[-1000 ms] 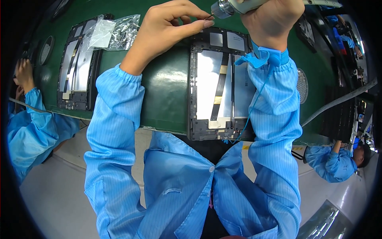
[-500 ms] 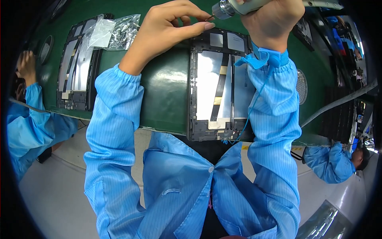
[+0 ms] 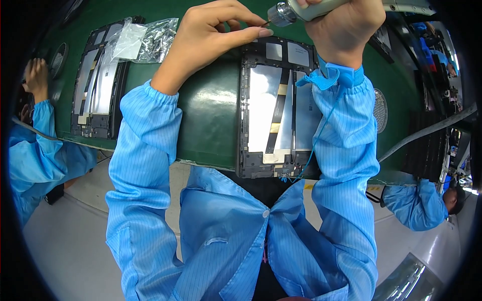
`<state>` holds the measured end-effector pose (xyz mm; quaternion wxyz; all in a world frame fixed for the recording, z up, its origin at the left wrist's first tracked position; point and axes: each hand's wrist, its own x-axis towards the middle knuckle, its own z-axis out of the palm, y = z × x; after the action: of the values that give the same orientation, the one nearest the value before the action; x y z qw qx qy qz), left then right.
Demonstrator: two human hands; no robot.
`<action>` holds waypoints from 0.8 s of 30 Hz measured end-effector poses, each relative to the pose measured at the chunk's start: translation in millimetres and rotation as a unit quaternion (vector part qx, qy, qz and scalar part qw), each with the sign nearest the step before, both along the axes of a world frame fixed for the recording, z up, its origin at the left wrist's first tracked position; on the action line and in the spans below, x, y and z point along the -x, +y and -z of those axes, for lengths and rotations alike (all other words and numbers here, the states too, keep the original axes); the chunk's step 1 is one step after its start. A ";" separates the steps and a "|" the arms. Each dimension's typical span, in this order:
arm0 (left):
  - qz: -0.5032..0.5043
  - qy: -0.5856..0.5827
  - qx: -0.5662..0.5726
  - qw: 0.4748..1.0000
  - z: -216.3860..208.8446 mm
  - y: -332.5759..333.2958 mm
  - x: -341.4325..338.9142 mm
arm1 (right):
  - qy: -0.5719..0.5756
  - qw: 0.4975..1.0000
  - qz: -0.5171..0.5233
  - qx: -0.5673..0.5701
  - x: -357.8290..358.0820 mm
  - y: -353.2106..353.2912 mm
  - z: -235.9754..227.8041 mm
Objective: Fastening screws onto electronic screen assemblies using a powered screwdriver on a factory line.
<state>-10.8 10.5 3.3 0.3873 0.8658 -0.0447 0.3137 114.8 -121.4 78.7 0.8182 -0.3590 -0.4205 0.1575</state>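
My right hand (image 3: pixel 346 30) is wrapped round a pale electric screwdriver (image 3: pixel 324 7), whose metal nose and thin bit point left. At the bit's tip, the thumb and forefinger of my left hand (image 3: pixel 216 30) come together in a pinch. Whatever lies between those fingertips is too small to make out. Just below both hands rests an opened tablet (image 3: pixel 263 110), its black frame, silvery panels and dark ribbon cable exposed. Part of its right side is hidden by my right sleeve. A blue wrist strap (image 3: pixel 344 74) circles my right wrist, its thin cord running down over the tablet.
Another opened tablet (image 3: pixel 95 85) lies to the left on the green table (image 3: pixel 206 120), with a clear plastic bag (image 3: pixel 155 42) over its corner. Round mesh-like discs (image 3: pixel 380 110) sit at both sides. A co-worker's hand (image 3: pixel 36 78) shows at far left; another person (image 3: pixel 422 204) is at right.
Both my hands stay almost in place, with the screwdriver shifting only slightly. The co-worker's hand at far left has moved a little.
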 end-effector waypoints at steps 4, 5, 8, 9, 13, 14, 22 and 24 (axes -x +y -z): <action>-0.001 -0.006 -0.005 1.000 0.6 0.3 0.5 | 0.019 0.999 0.025 0.014 6.9 -0.3 -3.2; -0.001 -0.006 -0.005 1.000 0.3 0.3 0.5 | 0.019 0.999 0.025 0.013 6.9 -0.4 -3.4; -0.002 -0.008 -0.003 1.000 -0.1 0.3 0.9 | 0.013 0.999 0.024 0.017 6.2 -0.7 -2.8; -0.003 -0.005 -0.005 1.000 0.3 0.8 1.2 | 0.013 1.000 0.014 0.010 5.4 -0.3 -2.0; -0.009 -0.006 0.010 1.000 -0.8 -0.1 0.7 | -0.011 1.000 0.010 -0.003 1.3 0.5 -0.4; -0.009 -0.006 0.010 1.000 -1.7 -0.2 1.2 | -0.011 1.000 0.010 -0.002 0.5 0.7 0.0; 0.000 0.020 0.012 1.000 -5.8 3.5 3.8 | 0.010 1.000 0.005 -0.001 0.7 2.8 1.5; 0.005 0.019 0.008 1.000 -2.3 5.8 3.5 | 0.007 1.000 0.000 -0.003 1.0 4.1 2.3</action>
<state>-14.4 16.3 5.6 0.3965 0.8684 -0.0390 0.2952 113.8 -117.3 76.4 0.8222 -0.3553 -0.4154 0.1588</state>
